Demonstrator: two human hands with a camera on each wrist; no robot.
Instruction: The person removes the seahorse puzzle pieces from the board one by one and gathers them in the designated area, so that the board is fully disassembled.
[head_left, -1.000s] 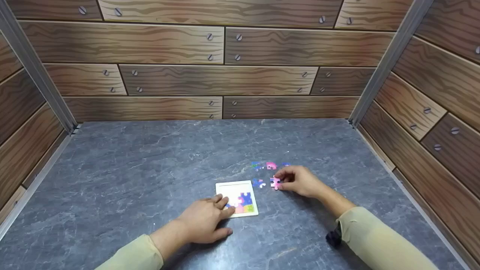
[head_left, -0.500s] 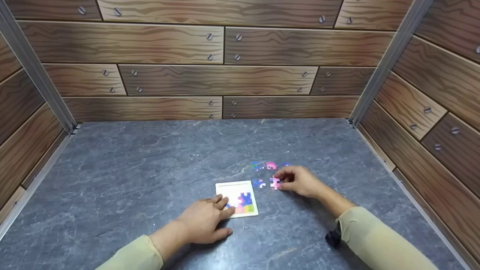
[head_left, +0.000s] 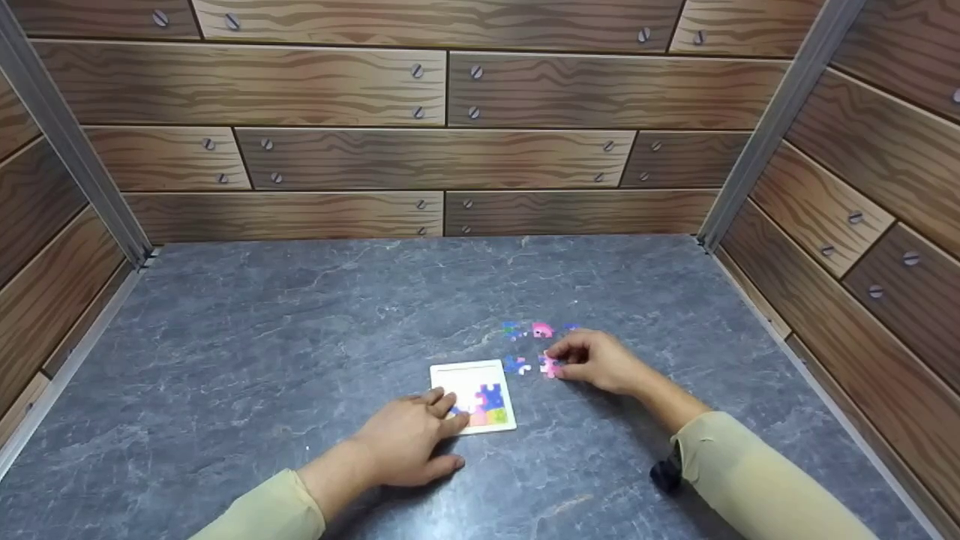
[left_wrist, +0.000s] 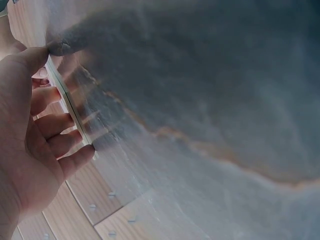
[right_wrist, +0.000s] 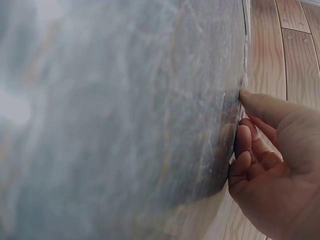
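Observation:
A white square tray lies on the table, with joined puzzle pieces in its lower right part. My left hand rests on the tray's lower left with spread fingers, covering some of it; in the left wrist view the fingers of that hand lie along the tray's edge. To the right of the tray, my right hand pinches a pink piece between thumb and finger, low at the table. In the right wrist view the right hand has curled fingers at the surface.
Left of the pink piece lies a blue and white piece. Behind them are a blue-green piece, a pink one and a blue one, partly behind my right hand. Wood-patterned walls stand around the grey table.
The pink piece at my right fingertips has shifted very slightly to the left. Both hands otherwise keep their places, and the head view has tilted a little.

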